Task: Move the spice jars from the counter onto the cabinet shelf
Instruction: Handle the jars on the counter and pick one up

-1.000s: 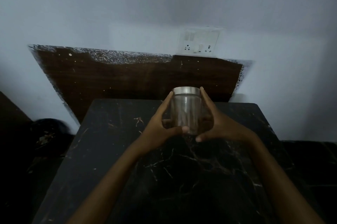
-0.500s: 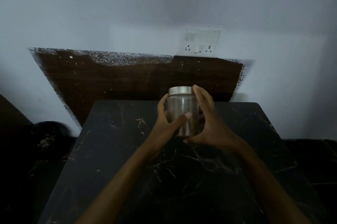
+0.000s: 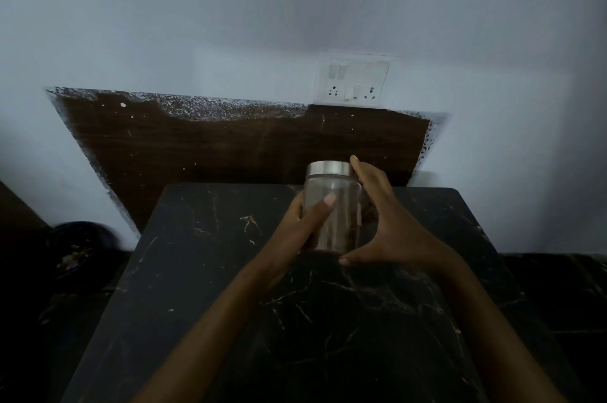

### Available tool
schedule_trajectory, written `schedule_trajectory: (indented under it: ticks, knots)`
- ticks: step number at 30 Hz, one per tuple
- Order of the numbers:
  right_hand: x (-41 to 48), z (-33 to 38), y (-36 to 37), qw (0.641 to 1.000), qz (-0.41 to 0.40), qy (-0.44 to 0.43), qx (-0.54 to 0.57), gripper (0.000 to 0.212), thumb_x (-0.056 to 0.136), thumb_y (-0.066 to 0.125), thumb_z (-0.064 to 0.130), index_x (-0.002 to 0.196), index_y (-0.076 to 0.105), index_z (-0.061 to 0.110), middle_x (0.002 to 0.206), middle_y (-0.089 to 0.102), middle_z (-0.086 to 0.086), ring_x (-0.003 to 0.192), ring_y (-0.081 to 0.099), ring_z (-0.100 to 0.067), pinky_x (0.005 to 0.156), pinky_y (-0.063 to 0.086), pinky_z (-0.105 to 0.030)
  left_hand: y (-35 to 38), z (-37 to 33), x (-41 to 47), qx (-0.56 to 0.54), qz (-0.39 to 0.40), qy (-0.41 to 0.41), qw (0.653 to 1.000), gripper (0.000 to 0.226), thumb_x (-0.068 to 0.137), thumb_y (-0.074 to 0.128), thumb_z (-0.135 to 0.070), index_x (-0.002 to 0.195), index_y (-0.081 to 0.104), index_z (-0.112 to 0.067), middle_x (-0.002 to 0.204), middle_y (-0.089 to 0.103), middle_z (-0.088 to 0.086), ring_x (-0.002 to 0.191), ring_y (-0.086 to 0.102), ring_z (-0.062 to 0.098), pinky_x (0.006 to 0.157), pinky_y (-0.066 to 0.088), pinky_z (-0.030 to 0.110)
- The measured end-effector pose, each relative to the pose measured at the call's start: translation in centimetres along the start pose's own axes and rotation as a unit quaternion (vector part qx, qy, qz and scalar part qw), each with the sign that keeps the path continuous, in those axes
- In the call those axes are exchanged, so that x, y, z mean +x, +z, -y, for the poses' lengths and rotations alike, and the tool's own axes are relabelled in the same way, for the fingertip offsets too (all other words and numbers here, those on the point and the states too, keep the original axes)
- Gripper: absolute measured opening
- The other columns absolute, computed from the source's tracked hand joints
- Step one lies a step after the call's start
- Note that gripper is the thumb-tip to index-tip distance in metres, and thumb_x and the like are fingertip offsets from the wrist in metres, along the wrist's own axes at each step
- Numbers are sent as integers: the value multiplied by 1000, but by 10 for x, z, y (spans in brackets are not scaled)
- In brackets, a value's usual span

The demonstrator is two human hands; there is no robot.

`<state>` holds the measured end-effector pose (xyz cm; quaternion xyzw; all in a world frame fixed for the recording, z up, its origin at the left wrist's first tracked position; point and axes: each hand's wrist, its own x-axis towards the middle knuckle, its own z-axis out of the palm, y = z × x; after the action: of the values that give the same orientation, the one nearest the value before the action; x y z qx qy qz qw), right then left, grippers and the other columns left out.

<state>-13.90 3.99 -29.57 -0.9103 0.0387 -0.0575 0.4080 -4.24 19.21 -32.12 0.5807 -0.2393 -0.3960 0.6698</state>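
Over the far half of the black desk (image 3: 197,271), the left hand (image 3: 295,228) and right hand (image 3: 391,232) hold the upright, lidded jar (image 3: 338,205), fingers (image 3: 361,172) curled round its sides. Behind are a brown panel (image 3: 230,143) and a socket (image 3: 353,80).

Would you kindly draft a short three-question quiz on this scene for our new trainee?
1. True or false: the jar has no lid.
2. Of the left hand and the right hand, which holds the jar? A) left only B) right only C) both
3. Fill in: the counter is ____ with pale veins.
Key: 1 false, a silver lid is on it; 2 C; 3 black.
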Motion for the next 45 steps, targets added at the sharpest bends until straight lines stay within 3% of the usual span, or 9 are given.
schedule_trajectory:
  ticks: [3, 9, 14, 20, 25, 28, 32, 39, 45]
  knots:
    - [-1, 3, 1, 1000, 1, -4, 12, 135, 48, 89, 32, 138, -10, 46, 134, 0, 36, 117, 21, 15, 83, 34, 5, 3, 1, 2, -15, -26, 9, 1000, 76, 73, 59, -49, 139, 30, -25, 120, 55, -1, 101, 62, 14, 68, 55, 25]
    - [-5, 8, -5, 999, 28, -9, 12, 137, 47, 87, 40, 140, -14, 48, 143, -6, 33, 139, 14, -8, 106, 36, -30, -2, 0, 0, -64, -11, -16, 998, 71, 77, 61, -51, 134, 28, -25, 122, 50, 6, 105, 60, 21, 74, 56, 34]
    - [-3, 9, -2, 1000, 1, 0, -32, 134, 51, 90, 25, 139, -10, 42, 134, 3, 29, 122, 19, 6, 87, 27, -4, -1, 3, 4, -27, 8, -21, 999, 81, 68, 60, -65, 136, 36, -28, 129, 54, 8, 111, 60, 24, 92, 50, 50]
    - [-6, 11, -1, 1000, 6, 3, -6, 135, 52, 89, 27, 137, -14, 45, 134, -3, 33, 120, 14, 12, 86, 27, 2, 2, 5, 5, -58, 15, 6, 998, 55, 84, 49, -55, 128, 46, -23, 120, 62, 12, 106, 64, 26, 85, 54, 42]
    - [-10, 15, -3, 1000, 15, 4, -13, 136, 46, 83, 48, 139, -17, 46, 139, -7, 36, 138, 14, -10, 107, 35, -35, -2, 3, 4, -85, 21, -20, 996, 59, 79, 49, -60, 125, 48, -24, 119, 62, 12, 103, 65, 23, 77, 56, 37]
    - [-8, 14, -1, 1000, -5, 11, -27, 140, 47, 89, 40, 142, -14, 39, 138, -1, 30, 130, 19, -2, 100, 35, -17, -2, 6, 7, -72, -1, -21, 997, 78, 70, 54, -67, 134, 41, -25, 127, 57, 13, 109, 62, 26, 85, 53, 45]
    - [-6, 13, 3, 999, -9, 11, -39, 136, 51, 89, 27, 143, -10, 32, 133, 2, 25, 107, 17, 20, 78, 25, 12, 2, 5, 8, -54, 8, -1, 998, 69, 78, 45, -68, 133, 44, -26, 120, 62, 11, 104, 65, 24, 83, 55, 41]
    - [-10, 12, -6, 1000, 18, 24, -4, 136, 53, 88, 31, 139, -17, 42, 139, -6, 31, 124, 10, 12, 87, 20, -1, 1, 4, 8, -86, 1, -12, 996, 67, 81, 42, -66, 131, 48, -22, 123, 61, 15, 109, 62, 28, 84, 53, 43]
    - [-12, 15, -10, 999, -4, 22, -25, 135, 51, 88, 33, 142, -12, 39, 137, 0, 30, 122, 14, 12, 84, 22, 1, 9, -4, 11, -78, 6, -23, 997, 59, 80, 33, -66, 118, 58, -29, 114, 67, 9, 106, 64, 25, 89, 51, 47]
